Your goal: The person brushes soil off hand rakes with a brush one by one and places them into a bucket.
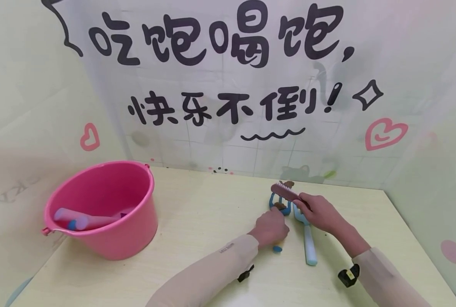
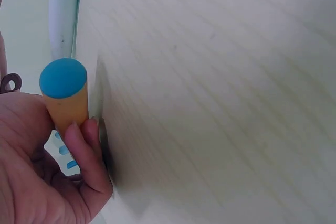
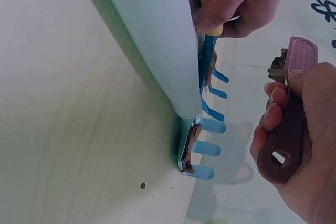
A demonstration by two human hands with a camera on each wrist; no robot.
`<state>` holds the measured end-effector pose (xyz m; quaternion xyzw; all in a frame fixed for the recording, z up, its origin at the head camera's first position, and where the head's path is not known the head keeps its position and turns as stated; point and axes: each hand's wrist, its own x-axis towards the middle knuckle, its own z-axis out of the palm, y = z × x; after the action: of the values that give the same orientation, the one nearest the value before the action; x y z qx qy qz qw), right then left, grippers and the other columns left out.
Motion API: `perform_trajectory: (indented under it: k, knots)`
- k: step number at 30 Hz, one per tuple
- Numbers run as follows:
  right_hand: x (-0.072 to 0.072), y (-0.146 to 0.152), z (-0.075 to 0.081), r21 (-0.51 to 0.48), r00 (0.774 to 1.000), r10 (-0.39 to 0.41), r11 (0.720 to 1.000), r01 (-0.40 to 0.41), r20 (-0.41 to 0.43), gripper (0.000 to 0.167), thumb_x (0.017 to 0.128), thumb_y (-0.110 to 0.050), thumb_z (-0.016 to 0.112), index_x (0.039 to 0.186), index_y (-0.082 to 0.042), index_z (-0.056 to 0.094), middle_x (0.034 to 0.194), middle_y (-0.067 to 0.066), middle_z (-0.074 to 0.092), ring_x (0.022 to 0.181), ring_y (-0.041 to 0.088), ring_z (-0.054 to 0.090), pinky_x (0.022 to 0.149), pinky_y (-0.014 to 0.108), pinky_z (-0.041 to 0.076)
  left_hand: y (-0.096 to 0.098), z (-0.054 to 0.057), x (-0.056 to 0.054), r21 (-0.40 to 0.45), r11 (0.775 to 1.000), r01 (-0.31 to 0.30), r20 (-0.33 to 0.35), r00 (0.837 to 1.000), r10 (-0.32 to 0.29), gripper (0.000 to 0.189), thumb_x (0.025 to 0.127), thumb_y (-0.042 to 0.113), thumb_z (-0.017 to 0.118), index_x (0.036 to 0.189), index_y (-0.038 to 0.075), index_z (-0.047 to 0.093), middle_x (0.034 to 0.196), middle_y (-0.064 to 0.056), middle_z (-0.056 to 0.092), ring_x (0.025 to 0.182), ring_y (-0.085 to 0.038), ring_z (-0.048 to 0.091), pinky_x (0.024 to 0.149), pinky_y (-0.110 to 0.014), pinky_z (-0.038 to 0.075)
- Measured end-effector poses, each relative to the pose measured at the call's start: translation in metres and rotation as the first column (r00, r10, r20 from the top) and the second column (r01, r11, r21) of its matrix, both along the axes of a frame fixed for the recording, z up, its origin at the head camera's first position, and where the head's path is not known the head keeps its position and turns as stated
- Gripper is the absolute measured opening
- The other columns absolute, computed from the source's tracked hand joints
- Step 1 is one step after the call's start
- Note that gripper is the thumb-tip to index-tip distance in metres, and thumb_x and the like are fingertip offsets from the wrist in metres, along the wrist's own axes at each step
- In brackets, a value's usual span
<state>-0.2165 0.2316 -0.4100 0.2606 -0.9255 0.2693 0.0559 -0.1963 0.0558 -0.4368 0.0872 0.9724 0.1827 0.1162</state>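
My left hand [image 1: 271, 226] grips the yellow handle [image 2: 71, 111] of a small blue-headed rake [image 1: 285, 209], close above the table. Brown flaky matter [image 1: 280, 206] clings to its head. With my right hand [image 1: 323, 213] I hold a dark maroon brush [image 1: 285, 192] over that head. A brown clump [image 3: 277, 67] shows at its bristles; whether it is stuck to them is unclear. Between the hands a second rake, light blue with a whitish handle [image 1: 309, 247], lies on the table. Brown matter [image 3: 190, 148] sits across its tines [image 3: 207, 148].
On the left stands a pink bucket [image 1: 135, 230] holding pale purple tube-shaped handles [image 1: 93, 221]. A lettered sheet [image 1: 220, 145] hangs behind the pale wooden table [image 1: 204, 196]. Small dark crumbs [image 3: 143, 185] are scattered near the light blue rake.
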Motion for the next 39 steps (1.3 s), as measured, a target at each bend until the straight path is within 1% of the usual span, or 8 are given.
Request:
perform_trajectory:
  k: [4, 7, 12, 14, 17, 24, 31, 39]
  knots:
    - [0.000, 0.000, 0.000, 0.001, 1.000, -0.005, 1.000, 0.005, 0.007, 0.014, 0.103, -0.013, 0.062, 0.089, -0.010, 0.058, 0.065, -0.006, 0.045, 0.055, 0.010, 0.044, 0.051, 0.029, 0.038, -0.005, 0.002, -0.001, 0.036, 0.999, 0.008, 0.029, 1.000, -0.009, 0.057, 0.097, 0.034, 0.064, 0.133, -0.007, 0.046, 0.080, -0.008, 0.055, 0.062, -0.019, 0.055, 0.053, -0.031, 0.046]
    - [0.001, -0.001, 0.000, 0.000, 1.000, 0.002, 1.000, -0.002, 0.009, 0.014, 0.103, -0.014, 0.061, 0.090, -0.009, 0.058, 0.065, -0.007, 0.045, 0.055, 0.009, 0.044, 0.051, 0.029, 0.038, -0.009, 0.005, 0.000, 0.053, 0.999, 0.008, 0.038, 0.999, -0.010, 0.049, 0.098, 0.033, 0.063, 0.125, -0.006, 0.052, 0.083, -0.009, 0.055, 0.062, -0.020, 0.055, 0.053, -0.032, 0.047]
    - [0.002, -0.001, 0.001, -0.005, 1.000, 0.015, 1.000, -0.015, 0.003, 0.016, 0.105, -0.017, 0.059, 0.092, -0.009, 0.060, 0.066, -0.008, 0.045, 0.055, 0.008, 0.043, 0.052, 0.029, 0.038, -0.014, 0.005, 0.000, 0.072, 0.997, 0.029, 0.035, 0.999, -0.031, 0.029, 0.099, 0.032, 0.060, 0.091, 0.005, 0.060, 0.078, -0.007, 0.055, 0.060, -0.018, 0.054, 0.052, -0.031, 0.046]
    - [0.002, 0.000, 0.002, -0.007, 1.000, 0.017, 1.000, -0.017, -0.001, 0.016, 0.105, -0.018, 0.059, 0.092, -0.009, 0.060, 0.066, -0.008, 0.045, 0.055, 0.008, 0.043, 0.052, 0.029, 0.038, -0.017, 0.004, 0.000, 0.086, 0.996, 0.040, 0.033, 0.999, -0.043, 0.031, 0.100, 0.031, 0.058, 0.078, 0.009, 0.057, 0.073, -0.005, 0.054, 0.058, -0.016, 0.053, 0.051, -0.030, 0.044]
    - [0.002, 0.000, 0.002, -0.012, 1.000, 0.021, 1.000, -0.021, -0.002, 0.015, 0.105, -0.017, 0.059, 0.092, -0.010, 0.059, 0.066, -0.008, 0.045, 0.055, 0.008, 0.043, 0.052, 0.029, 0.038, -0.024, 0.002, -0.001, 0.111, 0.992, 0.059, 0.020, 0.998, -0.062, 0.035, 0.100, 0.029, 0.057, 0.069, 0.012, 0.055, 0.067, -0.003, 0.052, 0.055, -0.015, 0.051, 0.050, -0.030, 0.041]
    - [0.000, 0.000, 0.003, -0.029, 1.000, 0.029, 0.999, -0.029, 0.000, 0.017, 0.105, -0.017, 0.058, 0.091, -0.008, 0.059, 0.064, -0.009, 0.044, 0.054, 0.007, 0.042, 0.051, 0.029, 0.038, -0.042, 0.001, -0.002, 0.169, 0.983, 0.073, 0.005, 0.997, -0.075, 0.037, 0.100, 0.028, 0.054, 0.067, 0.012, 0.053, 0.063, -0.002, 0.050, 0.053, -0.015, 0.048, 0.049, -0.029, 0.037]
    - [-0.001, -0.004, 0.003, -0.040, 0.998, 0.059, 0.997, -0.059, -0.015, 0.017, 0.105, -0.017, 0.058, 0.091, -0.008, 0.060, 0.066, -0.009, 0.044, 0.055, 0.006, 0.041, 0.053, 0.028, 0.037, -0.062, 0.003, 0.000, 0.219, 0.974, 0.065, -0.019, 0.998, -0.062, 0.039, 0.099, 0.025, 0.053, 0.062, 0.013, 0.049, 0.057, 0.000, 0.049, 0.047, -0.012, 0.046, 0.045, -0.027, 0.035]
    - [-0.001, -0.019, 0.006, -0.058, 0.997, 0.080, 0.995, -0.081, -0.014, 0.020, 0.105, -0.017, 0.059, 0.087, -0.009, 0.059, 0.066, -0.009, 0.046, 0.055, 0.007, 0.041, 0.053, 0.028, 0.036, -0.075, 0.005, 0.006, 0.255, 0.966, 0.046, 0.012, 0.999, -0.051, 0.028, 0.101, 0.023, 0.052, 0.077, 0.009, 0.053, 0.062, -0.003, 0.052, 0.048, -0.013, 0.048, 0.046, -0.028, 0.037]
